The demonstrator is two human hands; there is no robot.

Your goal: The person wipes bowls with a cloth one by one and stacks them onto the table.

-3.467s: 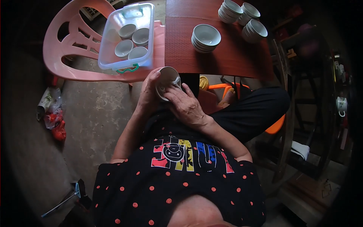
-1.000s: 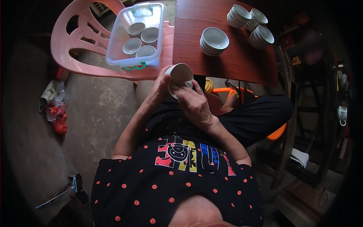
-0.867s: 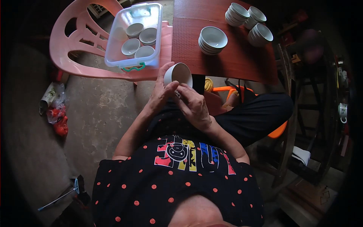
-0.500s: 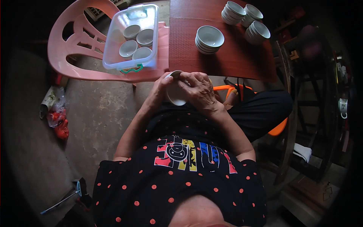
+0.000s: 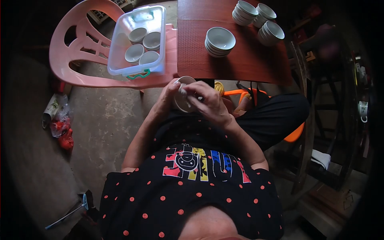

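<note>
My left hand (image 5: pixel 165 98) is closed around the side of a white bowl (image 5: pixel 182 105), with its thumb at the rim. The bowl is tilted in front of my lap, its opening facing up towards me. Over that opening my right hand (image 5: pixel 211 102) is bent, fingers pinched on a small white wad (image 5: pixel 183 89). Whether the wad is tissue or cloth I cannot tell. Part of the bowl's inside is hidden by the right fingers.
A clear plastic box (image 5: pixel 116 60) with stacked bowls (image 5: pixel 152 41) stands on a pink chair (image 5: pixel 60 48). On the red table (image 5: pixel 192 24) is a near bowl stack (image 5: pixel 220 42), with several more stacks (image 5: pixel 245 13) farther right. An orange stool (image 5: pixel 295 134) shows beside my leg.
My right hand has pulled back from the bowl's far rim and turned, its fingers now over the opening. The white wad has come into sight. My left hand keeps its hold.
</note>
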